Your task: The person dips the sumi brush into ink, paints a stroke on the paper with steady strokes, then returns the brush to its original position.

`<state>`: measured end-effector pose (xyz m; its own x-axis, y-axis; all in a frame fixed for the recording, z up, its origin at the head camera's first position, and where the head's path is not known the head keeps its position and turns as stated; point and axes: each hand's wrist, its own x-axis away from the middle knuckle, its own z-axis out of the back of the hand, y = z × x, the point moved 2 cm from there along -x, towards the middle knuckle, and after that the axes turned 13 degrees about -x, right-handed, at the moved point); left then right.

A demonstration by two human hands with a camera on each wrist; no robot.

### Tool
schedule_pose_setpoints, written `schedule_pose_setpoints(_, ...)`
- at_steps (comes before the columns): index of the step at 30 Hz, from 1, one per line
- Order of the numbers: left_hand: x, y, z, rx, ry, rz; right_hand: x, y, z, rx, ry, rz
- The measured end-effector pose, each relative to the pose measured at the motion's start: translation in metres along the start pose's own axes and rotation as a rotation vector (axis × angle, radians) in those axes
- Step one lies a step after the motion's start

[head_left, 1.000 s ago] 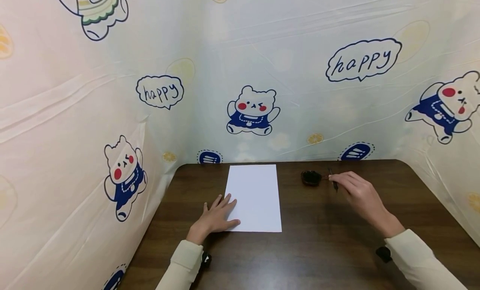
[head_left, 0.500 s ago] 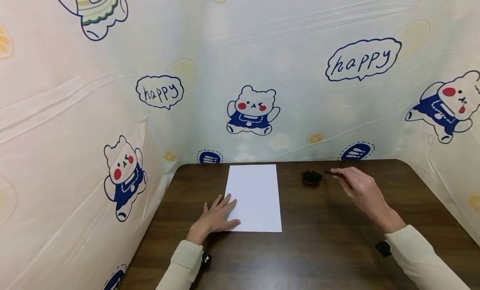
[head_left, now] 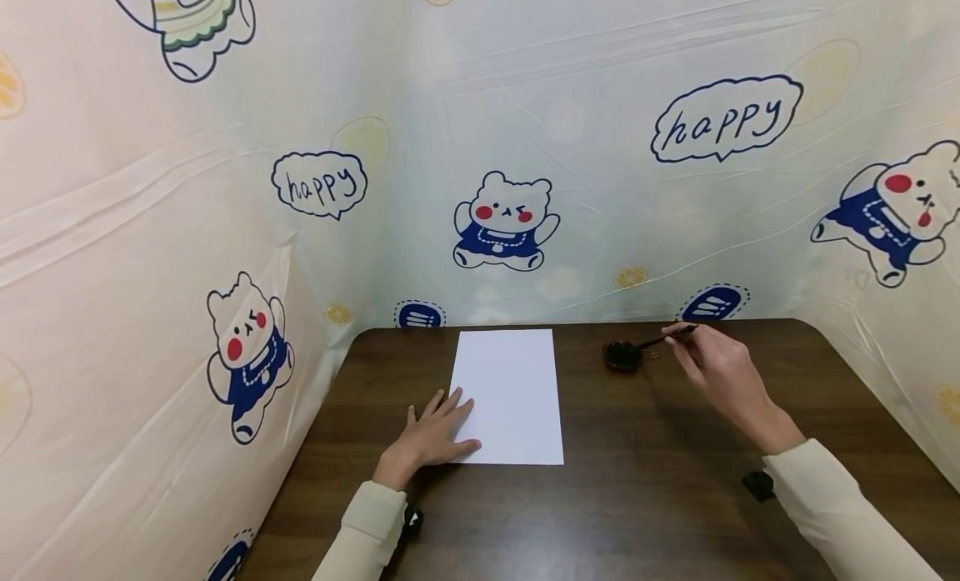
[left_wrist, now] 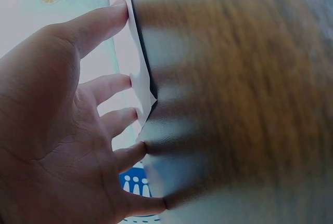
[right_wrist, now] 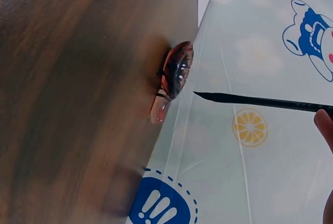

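My left hand lies with fingers spread over the lower left of a white sheet of paper. In the left wrist view, the fingertips of this left hand touch down along the paper's edge and the table. Between thumb and fingers, my right hand pinches a thin black brush, its pointed tip aimed left. Below that tip sits a small reddish-brown dish with a short handle and dark contents. The right wrist view shows the brush tip apart from the dish.
Everything lies on a dark wooden table with rounded far corners. A pale curtain printed with bears and orange slices rises around its back and sides. A black band shows at the left wrist.
The right hand has turned the brush from roughly upright to slanting, and its tip now points down left at the dish. The left hand and paper have stayed put.
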<state>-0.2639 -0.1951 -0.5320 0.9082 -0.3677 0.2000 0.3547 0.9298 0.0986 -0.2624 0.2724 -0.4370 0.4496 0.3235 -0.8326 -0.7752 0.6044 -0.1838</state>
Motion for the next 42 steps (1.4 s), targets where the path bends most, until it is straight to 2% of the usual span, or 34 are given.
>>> schedule_pose_setpoints(9, 0.0, -0.001, 0.0, -0.002, 0.002, 0.004, -0.006, 0.006, -0.004, 0.0, -0.001, -0.036)
schedule_pose_setpoints(25, -0.001, -0.002, -0.001, 0.004, 0.007, 0.0, -0.017, 0.019, -0.013, -0.042, 0.073, -0.066)
schedule_pose_setpoints(34, -0.001, -0.003, -0.002, 0.004, 0.006, -0.004, -0.016, 0.028, -0.019, -0.028, 0.075, -0.168)
schedule_pose_setpoints(42, 0.0, -0.003, -0.002, 0.009, 0.006, -0.011, -0.008, 0.034, -0.028, -0.059, 0.077, -0.298)
